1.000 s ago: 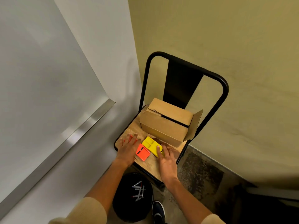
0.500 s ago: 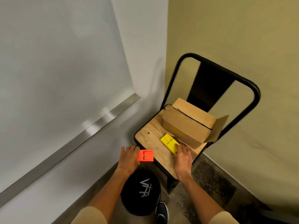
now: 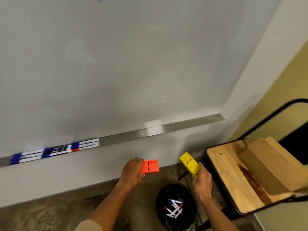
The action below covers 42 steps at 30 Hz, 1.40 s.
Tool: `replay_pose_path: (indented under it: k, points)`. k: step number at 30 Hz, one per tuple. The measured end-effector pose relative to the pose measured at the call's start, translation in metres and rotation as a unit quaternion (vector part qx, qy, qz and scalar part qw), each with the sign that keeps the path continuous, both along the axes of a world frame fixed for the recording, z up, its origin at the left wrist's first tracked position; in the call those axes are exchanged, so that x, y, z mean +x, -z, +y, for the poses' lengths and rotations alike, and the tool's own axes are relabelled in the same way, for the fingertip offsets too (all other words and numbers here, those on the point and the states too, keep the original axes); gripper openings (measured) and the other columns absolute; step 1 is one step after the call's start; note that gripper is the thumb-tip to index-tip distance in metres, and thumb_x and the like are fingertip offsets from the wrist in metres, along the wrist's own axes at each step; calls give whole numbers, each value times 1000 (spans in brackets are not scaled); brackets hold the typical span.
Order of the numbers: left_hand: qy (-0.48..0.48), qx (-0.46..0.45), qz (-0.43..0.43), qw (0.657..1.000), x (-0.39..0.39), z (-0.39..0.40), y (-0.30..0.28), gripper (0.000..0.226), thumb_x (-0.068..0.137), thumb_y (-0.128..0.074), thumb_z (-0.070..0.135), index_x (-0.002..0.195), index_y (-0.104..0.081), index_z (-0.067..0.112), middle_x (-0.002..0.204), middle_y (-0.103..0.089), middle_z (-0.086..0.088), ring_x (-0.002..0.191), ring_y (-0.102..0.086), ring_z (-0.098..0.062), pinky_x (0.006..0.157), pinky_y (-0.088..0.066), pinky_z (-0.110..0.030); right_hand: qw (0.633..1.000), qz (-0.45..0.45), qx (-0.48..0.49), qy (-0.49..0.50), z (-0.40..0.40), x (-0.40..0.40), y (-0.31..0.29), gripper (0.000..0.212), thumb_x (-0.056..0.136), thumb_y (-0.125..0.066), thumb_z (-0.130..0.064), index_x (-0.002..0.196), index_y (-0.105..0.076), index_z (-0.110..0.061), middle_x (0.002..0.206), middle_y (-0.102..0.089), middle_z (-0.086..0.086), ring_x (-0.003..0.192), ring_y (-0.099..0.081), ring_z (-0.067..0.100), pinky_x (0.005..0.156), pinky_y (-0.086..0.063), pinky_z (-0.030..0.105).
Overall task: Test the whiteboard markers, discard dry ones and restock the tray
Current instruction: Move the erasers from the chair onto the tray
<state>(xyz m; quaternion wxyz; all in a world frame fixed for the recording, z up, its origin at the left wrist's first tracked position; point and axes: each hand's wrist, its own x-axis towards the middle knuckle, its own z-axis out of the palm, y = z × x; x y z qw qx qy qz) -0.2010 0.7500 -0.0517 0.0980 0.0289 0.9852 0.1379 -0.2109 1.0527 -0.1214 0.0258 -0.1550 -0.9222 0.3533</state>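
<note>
Gripping an orange block (image 3: 149, 166), my left hand (image 3: 132, 171) hangs near the wall; my right hand (image 3: 202, 180) clasps a yellow block (image 3: 190, 163). Markers (image 3: 55, 150) lie far left on the tray (image 3: 166, 129), blurred; its right stretch is bare. Discards fill the bin (image 3: 175, 207) below.

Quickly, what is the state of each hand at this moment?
Left hand: closed on the orange block.
Right hand: closed on the yellow block.

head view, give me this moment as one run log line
left hand: holds orange block | right hand: holds yellow block | tray: markers at left | bin: discarded markers inside
</note>
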Motion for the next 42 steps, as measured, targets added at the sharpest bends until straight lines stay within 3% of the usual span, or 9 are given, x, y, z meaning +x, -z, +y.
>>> replay_pose_path:
  k: [3, 9, 15, 20, 26, 32, 36, 39, 42]
  points:
    - [-38, 8, 8, 999, 25, -61, -3, 56, 87, -66, 43, 134, -44, 22, 134, -51, -2, 114, -52, -22, 96, -45, -33, 997, 25, 8, -76, -71, 1, -7, 41, 70, -61, 8, 103, -61, -17, 88, -68, 11, 86, -66, 38, 69, -53, 42]
    - [-96, 17, 24, 995, 72, -174, -5, 60, 88, -68, 41, 138, -40, 23, 137, -48, -1, 119, -50, -18, 100, -44, -31, 980, 73, 56, -177, -198, -4, -31, 61, 75, -73, 10, 133, -58, -2, 127, -63, 18, 113, -60, 38, 95, -50, 46]
    - [-158, 28, 46, 986, 99, -250, -5, 61, 86, -71, 37, 137, -42, 21, 135, -50, -2, 119, -51, -19, 99, -45, -31, 954, 110, 111, -257, -271, -34, -52, 59, 68, -69, 16, 122, -62, -5, 117, -65, 17, 103, -61, 39, 88, -52, 46]
    - [-194, 37, 49, 979, 100, -287, 2, 64, 85, -72, 39, 138, -41, 23, 138, -48, -1, 123, -50, -18, 104, -44, -32, 936, 125, 136, -300, -306, -77, -58, 67, 60, -57, 19, 123, -62, -4, 117, -62, 15, 105, -58, 38, 91, -49, 44]
    - [-213, 33, 40, 976, 94, -316, 11, 65, 84, -73, 40, 138, -43, 21, 137, -50, -2, 121, -52, -19, 101, -45, -32, 924, 102, 173, -326, -335, -114, -48, 67, 62, -60, 16, 125, -59, -4, 124, -57, 16, 105, -55, 38, 89, -49, 39]
    - [-206, 28, 29, 978, 77, -328, 14, 65, 83, -72, 42, 138, -44, 20, 136, -51, -3, 120, -53, -20, 100, -48, -34, 904, 142, 187, -358, -348, -119, -40, 76, 62, -69, 18, 131, -55, -7, 129, -54, 18, 108, -55, 38, 89, -52, 40]
    - [-202, 37, 24, 978, 64, -323, 18, 65, 84, -71, 43, 138, -43, 20, 136, -51, -2, 120, -53, -20, 101, -47, -33, 905, 136, 203, -349, -355, -119, -28, 82, 54, -75, 20, 129, -60, -9, 131, -54, 20, 115, -54, 42, 96, -51, 51]
    - [-204, 44, 18, 978, 60, -319, 21, 64, 85, -69, 45, 139, -43, 22, 137, -50, -1, 121, -52, -18, 101, -46, -33, 907, 121, 205, -347, -358, -115, -14, 90, 51, -76, 20, 132, -54, -13, 132, -53, 21, 123, -47, 40, 98, -48, 59]
    - [-205, 48, 18, 977, 57, -317, 23, 64, 84, -70, 46, 138, -43, 22, 136, -51, 0, 119, -53, -18, 100, -46, -33, 922, 118, 181, -321, -364, -108, -11, 78, 56, -73, 15, 128, -60, -10, 132, -55, 22, 127, -43, 39, 100, -43, 64]
